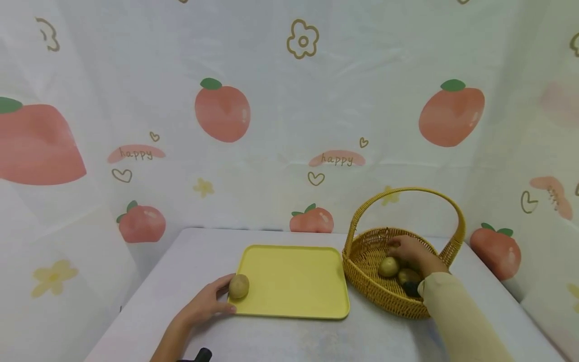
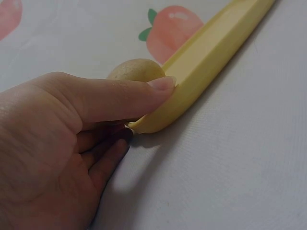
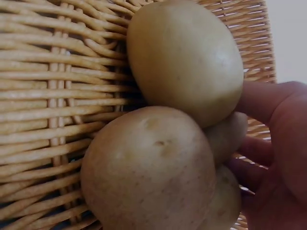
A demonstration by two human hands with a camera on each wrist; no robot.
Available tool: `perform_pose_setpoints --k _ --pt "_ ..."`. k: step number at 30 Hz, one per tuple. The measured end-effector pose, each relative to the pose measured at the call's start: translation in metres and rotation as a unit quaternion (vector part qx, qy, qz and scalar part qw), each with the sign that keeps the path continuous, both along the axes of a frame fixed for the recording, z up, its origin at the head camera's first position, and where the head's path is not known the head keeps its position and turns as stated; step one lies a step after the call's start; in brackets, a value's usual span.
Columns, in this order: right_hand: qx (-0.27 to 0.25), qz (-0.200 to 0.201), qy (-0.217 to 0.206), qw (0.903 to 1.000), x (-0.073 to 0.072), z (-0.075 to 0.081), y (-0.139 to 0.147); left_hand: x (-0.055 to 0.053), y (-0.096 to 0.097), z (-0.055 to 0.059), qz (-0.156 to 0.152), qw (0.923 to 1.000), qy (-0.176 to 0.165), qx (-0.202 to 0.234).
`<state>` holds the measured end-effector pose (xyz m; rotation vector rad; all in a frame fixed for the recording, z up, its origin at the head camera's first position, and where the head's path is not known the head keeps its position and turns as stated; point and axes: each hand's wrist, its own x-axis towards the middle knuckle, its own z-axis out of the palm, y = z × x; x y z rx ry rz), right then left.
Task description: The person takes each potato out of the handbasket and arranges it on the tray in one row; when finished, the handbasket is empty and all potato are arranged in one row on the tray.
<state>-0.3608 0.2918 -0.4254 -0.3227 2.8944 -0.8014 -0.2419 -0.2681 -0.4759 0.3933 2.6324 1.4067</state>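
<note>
A yellow tray (image 1: 294, 281) lies on the table with one potato (image 1: 238, 286) at its left edge. My left hand (image 1: 209, 300) grips the tray's left end beside that potato. In the left wrist view the thumb (image 2: 160, 85) presses on the rim, and the other fingers sit lower at the tray's end. My right hand (image 1: 409, 251) reaches into a wicker basket (image 1: 377, 294) among several potatoes. In the right wrist view its fingers go behind a smooth pale potato (image 3: 187, 62) and a browner potato (image 3: 148, 172); the fingertips are hidden.
The basket's tall arched handle (image 1: 409, 189) rises over the right forearm. A white cloth printed with peaches (image 1: 221, 113) hangs behind the table (image 1: 199, 251). The basket stands close to the tray's right edge.
</note>
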Motion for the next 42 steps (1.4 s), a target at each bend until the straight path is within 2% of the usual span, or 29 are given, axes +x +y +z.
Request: perform_pose_setpoints --k 3,6,9,13,15,19,22,29,34,42 --pt "0.0 0.012 0.025 0.9996 0.0 0.002 -0.001 0.0 0.0 0.0 -0.005 1.0 0.004 0.001" --pt "-0.038 0.018 0.034 0.9985 0.002 0.006 -0.003 -0.001 0.0 0.0 -0.009 0.9999 0.007 0.002" --pt "-0.061 0.028 0.064 0.9957 0.004 0.011 -0.004 -0.001 0.0 0.0 -0.011 0.9999 0.01 0.001" --pt "-0.046 0.041 0.112 0.9918 0.008 0.021 -0.007 0.0 0.001 0.001 -0.006 0.9999 0.008 0.0" --pt "-0.05 0.04 0.105 0.9924 0.01 0.026 -0.008 -0.001 0.002 0.001 -0.001 1.0 0.006 -0.002" --pt "-0.105 0.028 0.048 0.9929 0.017 0.035 -0.011 -0.001 0.002 0.001 0.008 1.0 0.002 -0.005" --pt "-0.136 0.036 0.032 0.9896 0.021 0.038 -0.013 -0.001 0.002 0.0 0.012 0.9999 -0.001 -0.006" --pt "-0.13 0.075 0.085 0.9849 0.039 0.048 -0.019 -0.001 0.001 0.0 0.008 1.0 0.002 -0.004" --pt "-0.107 0.072 0.119 0.9845 0.057 0.054 -0.026 -0.002 0.0 -0.001 0.003 1.0 0.004 0.001" --pt "-0.131 0.069 0.138 0.9792 0.079 0.057 -0.047 -0.002 0.0 -0.003 0.007 1.0 -0.001 0.001"
